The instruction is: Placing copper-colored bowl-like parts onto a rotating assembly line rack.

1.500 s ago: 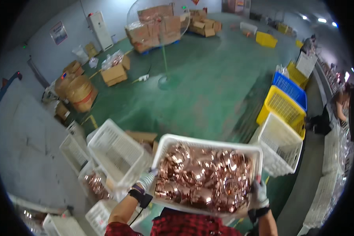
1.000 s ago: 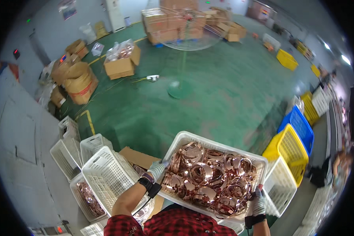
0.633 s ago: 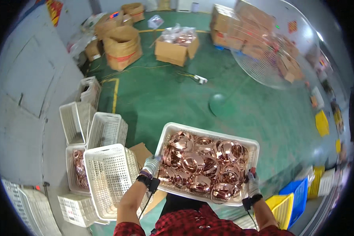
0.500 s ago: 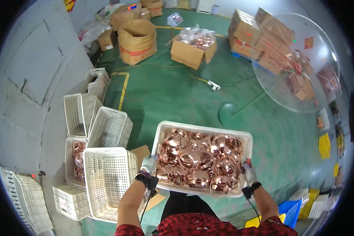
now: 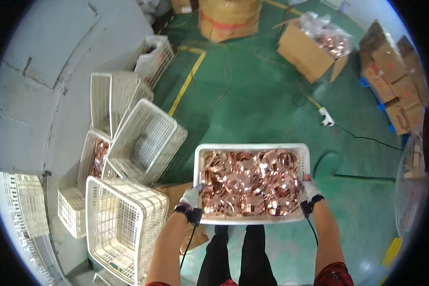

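Note:
A white plastic basket (image 5: 252, 147) is held out in front of me, above the green floor. Shiny copper-coloured curved metal pieces (image 5: 245, 183) fill it in a loose heap. My left hand (image 5: 191, 196), in a white glove, is closed on the left end of the rim. At the opposite end, my gloved right hand (image 5: 311, 189) grips the rim, with a small red spot showing by its fingers. The fingers under the rim are partly hidden on both sides.
White crates (image 5: 148, 138) stand stacked along the left wall, one tilted crate (image 5: 124, 229) nearest me. Right of the basket is a fan's round green base (image 5: 328, 172). Ahead are an open carton (image 5: 304, 52), a large wrapped drum (image 5: 229, 21) and a white power strip (image 5: 326, 117) with its cable.
My view has swung left and down, so the carton, drum and fan sit farther right. Both hands keep their hold on the basket, and my legs now show below it.

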Demonstrator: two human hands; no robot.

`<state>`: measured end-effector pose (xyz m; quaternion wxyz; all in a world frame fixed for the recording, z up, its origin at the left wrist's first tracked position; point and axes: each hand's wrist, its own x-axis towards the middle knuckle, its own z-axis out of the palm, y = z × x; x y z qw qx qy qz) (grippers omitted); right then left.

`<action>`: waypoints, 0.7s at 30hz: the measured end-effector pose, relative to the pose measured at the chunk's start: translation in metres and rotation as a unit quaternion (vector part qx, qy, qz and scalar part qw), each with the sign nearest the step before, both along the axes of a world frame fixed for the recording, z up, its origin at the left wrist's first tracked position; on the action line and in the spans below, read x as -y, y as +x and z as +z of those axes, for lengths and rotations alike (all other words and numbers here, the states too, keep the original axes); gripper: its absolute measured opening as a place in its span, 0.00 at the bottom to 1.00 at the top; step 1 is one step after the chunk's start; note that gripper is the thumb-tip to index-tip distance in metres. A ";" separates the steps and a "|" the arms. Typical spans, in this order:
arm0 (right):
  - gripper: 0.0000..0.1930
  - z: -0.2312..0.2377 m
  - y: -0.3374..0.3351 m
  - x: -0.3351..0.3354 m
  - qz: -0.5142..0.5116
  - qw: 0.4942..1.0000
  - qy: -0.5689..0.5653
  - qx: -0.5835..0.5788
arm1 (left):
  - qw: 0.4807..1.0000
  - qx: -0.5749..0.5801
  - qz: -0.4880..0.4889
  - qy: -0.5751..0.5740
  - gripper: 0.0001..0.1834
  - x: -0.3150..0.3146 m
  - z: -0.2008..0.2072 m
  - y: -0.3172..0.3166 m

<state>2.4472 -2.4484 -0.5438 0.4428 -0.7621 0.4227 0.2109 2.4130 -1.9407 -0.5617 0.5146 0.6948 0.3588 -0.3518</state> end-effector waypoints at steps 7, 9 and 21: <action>0.06 -0.110 0.073 0.020 0.000 0.997 0.079 0.006 | 0.989 -0.010 0.146 0.014 0.25 0.036 -0.129 0.016; 0.11 -0.130 0.084 0.016 0.017 0.989 0.150 0.003 | 0.967 -0.001 0.252 -0.044 0.22 0.022 -0.152 -0.001; 0.28 0.047 0.032 -0.104 0.183 0.980 0.064 0.043 | 0.966 -0.183 0.180 0.024 0.21 0.072 0.164 -0.168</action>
